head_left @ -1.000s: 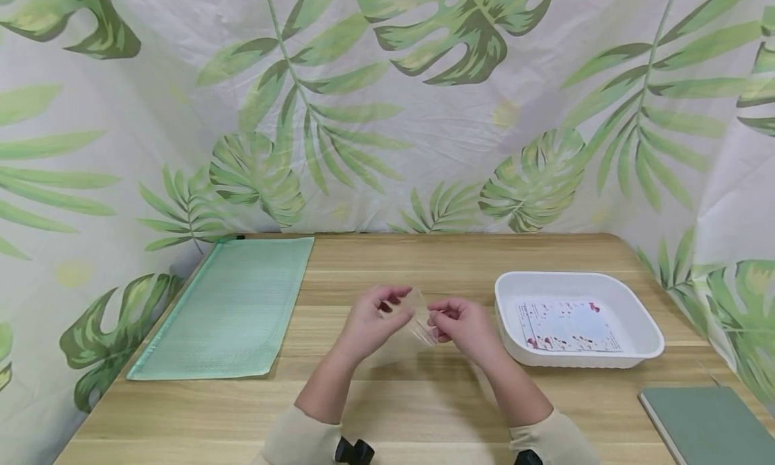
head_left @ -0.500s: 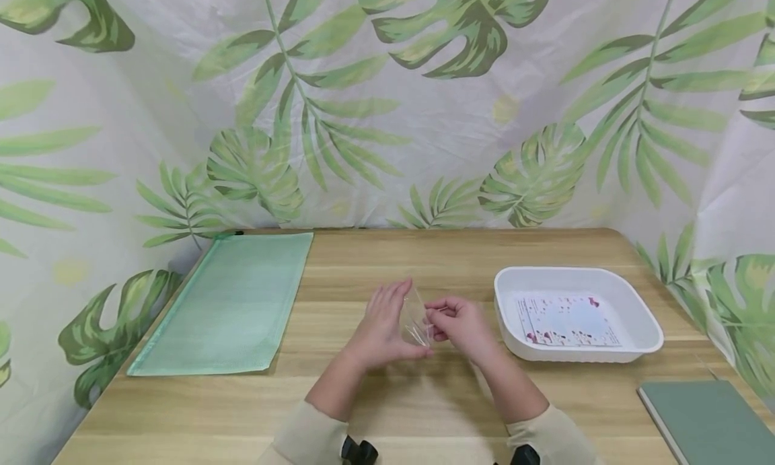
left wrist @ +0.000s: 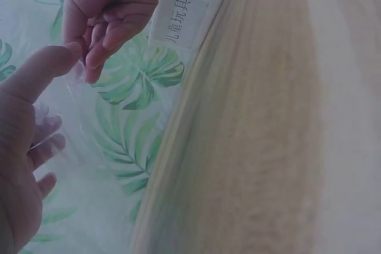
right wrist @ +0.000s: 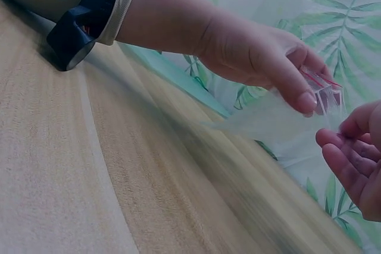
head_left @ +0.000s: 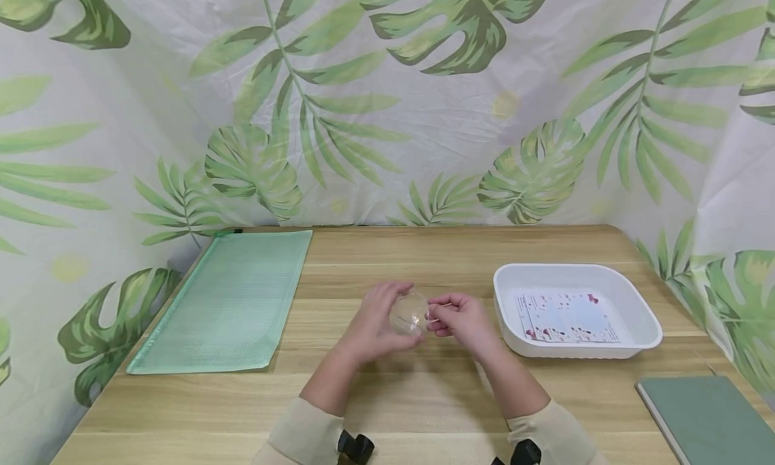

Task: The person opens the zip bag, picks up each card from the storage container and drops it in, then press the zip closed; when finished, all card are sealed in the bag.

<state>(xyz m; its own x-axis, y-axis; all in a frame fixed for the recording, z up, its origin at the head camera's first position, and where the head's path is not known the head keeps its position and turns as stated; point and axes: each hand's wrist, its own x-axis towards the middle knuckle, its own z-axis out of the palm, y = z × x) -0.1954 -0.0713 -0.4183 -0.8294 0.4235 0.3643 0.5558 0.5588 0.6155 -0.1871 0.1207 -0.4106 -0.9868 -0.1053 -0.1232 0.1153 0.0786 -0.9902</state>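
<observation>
Hands meeting over the middle of the desk [head_left: 424,411] — left hand [head_left: 378,324] now curled round a small clear plastic sleeve [head_left: 410,315], thumb and fingers cupping it into a bulge where a moment ago it lay flatter against a straighter palm. Right hand [head_left: 461,320] pinching the sleeve's near edge between thumb and fingertips, held just above the wood and closer in than a second back. Judged a sign of the sleeve being worked open. White tray [head_left: 642,317] with a printed card [head_left: 569,315] near the right edge, green mesh pouch [head_left: 233,303] toward the left back corner, green book [head_left: 714,421] cut off at the right front corner. Sleeve's outline and any contents hard to make out — too transparent, both wrist views blurred.
</observation>
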